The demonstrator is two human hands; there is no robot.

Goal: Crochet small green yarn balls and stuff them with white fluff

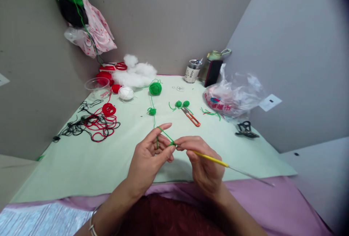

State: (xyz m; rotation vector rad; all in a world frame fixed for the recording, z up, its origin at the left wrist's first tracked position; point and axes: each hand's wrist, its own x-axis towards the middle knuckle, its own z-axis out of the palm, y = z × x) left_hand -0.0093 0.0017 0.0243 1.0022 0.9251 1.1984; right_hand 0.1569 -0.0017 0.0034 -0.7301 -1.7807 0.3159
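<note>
My left hand [148,156] pinches a small piece of green crochet work [172,143] between thumb and fingers. Over its raised index finger runs a strand of green yarn [165,132], which leads back to a small green tangle [152,111] and a green yarn ball [155,88]. In my right hand [204,159] is a crochet hook [211,158] with a yellow grip and a long metal shaft. The hook's tip meets the green work at my left fingertips. Beyond my hands lie two small green crocheted balls [182,104] with yarn tails, beside orange-handled thread snips [191,116].
Tangled black cord [77,125] and red yarn [109,109] lie left. Behind are white stuffing [136,74], a white yarn ball [126,93] and a plastic cup [97,87]. A pen tin [192,72], phone [213,73], plastic bag [231,96] and black clip [246,130] stand or lie right.
</note>
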